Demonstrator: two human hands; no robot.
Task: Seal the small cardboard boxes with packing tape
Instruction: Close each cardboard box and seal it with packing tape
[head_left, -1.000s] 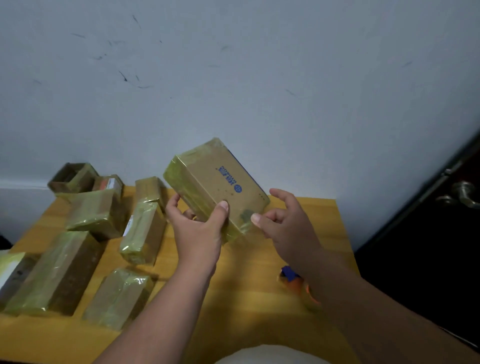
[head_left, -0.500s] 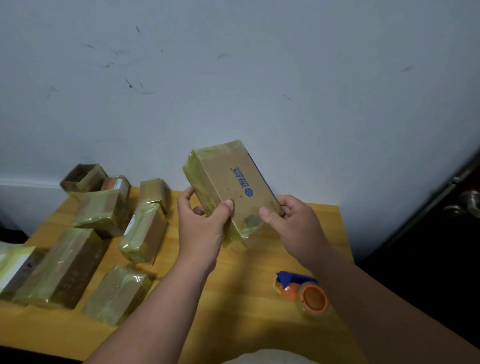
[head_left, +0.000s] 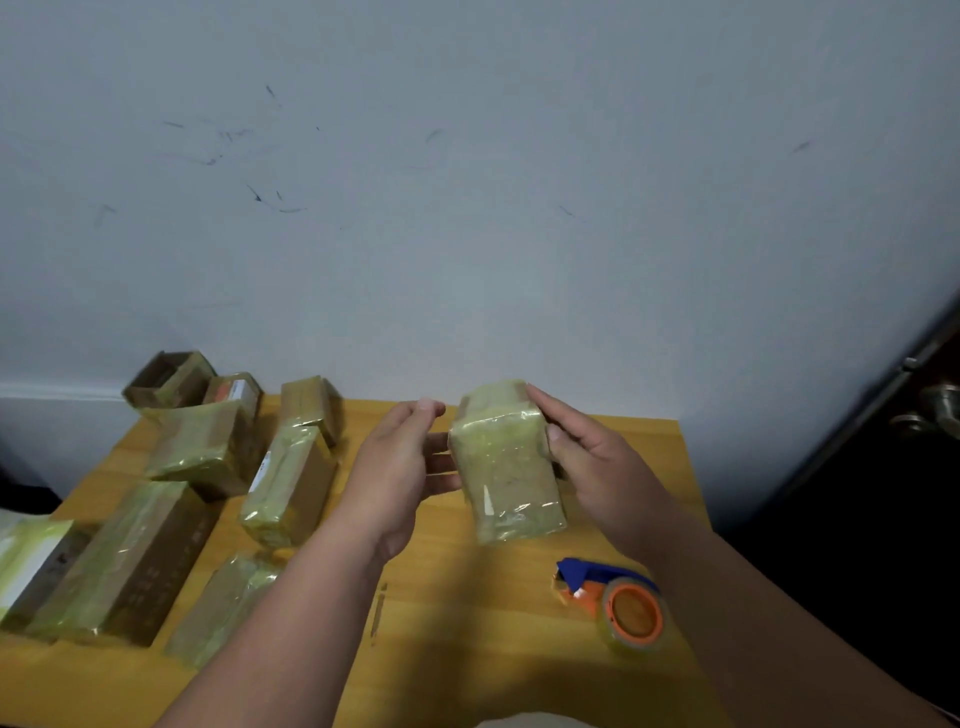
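Your right hand (head_left: 597, 467) has its grip wrapped around the taped box (head_left: 506, 467), held upright above the surface (head_left: 467, 623); your left hand (head_left: 400, 467) is spread just beside that grip, fingers reaching behind the box. The tape dispenser (head_left: 618, 603) lies below your right grip

Pale wall (head_left: 467, 234), wooden table (head_left: 467, 623), dark door (head_left: 883, 519) off to the right.

Wall behind the grip, blue-grey, scuffed with dark marks up and left. White trim (head_left: 57, 391) low at far left. Yellow-brown table below the grip, against the wall. Metal handle (head_left: 935, 410) on the door, right of the grip. Soft, dim light.
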